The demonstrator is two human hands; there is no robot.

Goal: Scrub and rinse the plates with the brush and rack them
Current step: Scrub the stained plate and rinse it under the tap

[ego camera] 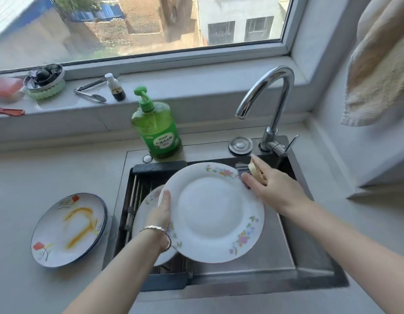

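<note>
Over the sink my left hand [161, 211] grips the left rim of a white plate with a flowered border [211, 211], thumb on its face, holding it tilted toward me. My right hand [273, 189] holds a wooden-handled brush [253, 169] whose bristles touch the plate's upper right rim. A second flowered plate [143, 214] lies beneath on the dark drying rack [137, 189] set in the sink's left half. On the counter to the left sits a small stack of blue-rimmed plates [69, 230], the top one smeared with yellow sauce.
A green dish-soap pump bottle [157, 125] stands behind the sink [287, 257], and the chrome tap [266, 103] arches at the back right with no water running. The windowsill holds tongs [90, 91], a small bottle [116, 87] and a scrubber. A towel [377, 64] hangs at right.
</note>
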